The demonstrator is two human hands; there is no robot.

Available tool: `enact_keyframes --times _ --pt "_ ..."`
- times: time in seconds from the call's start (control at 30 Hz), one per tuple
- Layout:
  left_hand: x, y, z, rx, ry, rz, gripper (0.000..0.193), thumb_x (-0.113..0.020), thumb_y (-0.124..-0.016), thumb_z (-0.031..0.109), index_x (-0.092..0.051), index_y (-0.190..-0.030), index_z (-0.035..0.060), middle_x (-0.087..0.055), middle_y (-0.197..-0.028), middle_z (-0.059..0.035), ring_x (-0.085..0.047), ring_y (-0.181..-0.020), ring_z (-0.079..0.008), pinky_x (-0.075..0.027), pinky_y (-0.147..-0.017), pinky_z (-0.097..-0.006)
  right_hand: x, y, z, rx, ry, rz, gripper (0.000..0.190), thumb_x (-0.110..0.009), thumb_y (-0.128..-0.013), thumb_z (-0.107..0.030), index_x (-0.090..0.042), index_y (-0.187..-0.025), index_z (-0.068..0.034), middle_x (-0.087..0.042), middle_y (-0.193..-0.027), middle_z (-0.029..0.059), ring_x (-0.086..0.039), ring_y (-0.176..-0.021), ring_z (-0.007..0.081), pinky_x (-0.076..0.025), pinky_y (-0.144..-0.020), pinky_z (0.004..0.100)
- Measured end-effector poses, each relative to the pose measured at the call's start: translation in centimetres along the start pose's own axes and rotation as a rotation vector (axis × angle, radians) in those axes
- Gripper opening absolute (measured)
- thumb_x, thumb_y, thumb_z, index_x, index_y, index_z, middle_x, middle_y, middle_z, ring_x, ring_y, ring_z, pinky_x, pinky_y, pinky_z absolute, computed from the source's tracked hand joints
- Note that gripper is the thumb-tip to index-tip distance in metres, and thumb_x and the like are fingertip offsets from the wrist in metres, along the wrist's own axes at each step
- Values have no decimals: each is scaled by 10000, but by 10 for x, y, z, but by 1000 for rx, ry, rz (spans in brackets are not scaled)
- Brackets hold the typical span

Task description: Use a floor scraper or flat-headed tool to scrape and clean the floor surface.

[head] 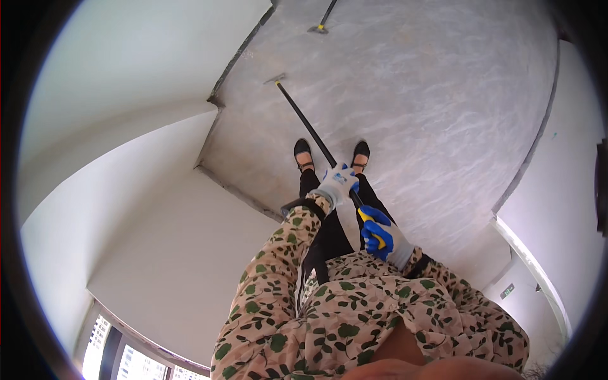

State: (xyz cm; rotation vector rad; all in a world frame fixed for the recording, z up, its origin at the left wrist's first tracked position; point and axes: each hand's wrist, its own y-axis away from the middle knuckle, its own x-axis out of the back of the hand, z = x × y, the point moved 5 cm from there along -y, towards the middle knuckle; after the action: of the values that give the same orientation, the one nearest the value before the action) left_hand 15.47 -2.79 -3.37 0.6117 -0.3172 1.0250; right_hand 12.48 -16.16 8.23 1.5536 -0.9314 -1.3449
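My left hand (pixel 338 184), in a white work glove with blue coating, is closed around the middle of a long black pole. My right hand (pixel 385 236), gloved alike, grips the yellow handle end near my waist. The pole belongs to a long-handled floor scraper (pixel 304 120), which slants away to the upper left. Its flat head (pixel 275 79) rests at the grey concrete floor (pixel 403 104), beyond my feet. A yellow collar joins head and pole.
A second long-handled scraper (pixel 318 29) touches the floor at the top, its holder out of view. White walls (pixel 156 228) rise on the left and right (pixel 555 156), with rough dark edges along their bases. Windows (pixel 137 363) are at the lower left.
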Motion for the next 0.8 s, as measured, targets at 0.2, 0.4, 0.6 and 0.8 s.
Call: enact_keyframes --times 0.2,0.4,0.6,0.8 --pt "13 -9 -33 160 -248 127 189 -641 -642 267 -623 -816 194 -550 -953 -24 -455 -1029 -295 -425 -790 -412 -15 -27 -18 129 25 -144 364 -545 -883 -118 -469 -1234 -179 -478 -731 5 -448 -555 79 -362 -436 205" --pt "-3 -9 -39 -18 -152 110 175 -670 -625 263 -615 -781 204 -543 -927 -16 -457 -1005 -287 -413 -855 -403 -22 -7 -8 102 -26 -132 373 -531 -896 -116 -448 -1256 -164 -482 -745 34 -455 -577 83 -370 -458 203" --pt "58 -9 -51 114 -205 311 151 -653 -614 223 -620 -751 169 -549 -872 -48 -446 -989 -319 -431 -767 -426 -54 -34 -45 123 51 -130 334 -569 -876 -133 -506 -1195 -207 -501 -742 31 -441 -544 78 -363 -446 207" --pt "30 -9 -69 -59 -56 194 153 -672 -578 165 -590 -708 176 -567 -887 -31 -465 -990 -312 -416 -812 -401 -41 -35 -21 71 17 -141 373 -555 -894 -173 -461 -1254 -200 -520 -764 28 -448 -548 79 -377 -456 213"
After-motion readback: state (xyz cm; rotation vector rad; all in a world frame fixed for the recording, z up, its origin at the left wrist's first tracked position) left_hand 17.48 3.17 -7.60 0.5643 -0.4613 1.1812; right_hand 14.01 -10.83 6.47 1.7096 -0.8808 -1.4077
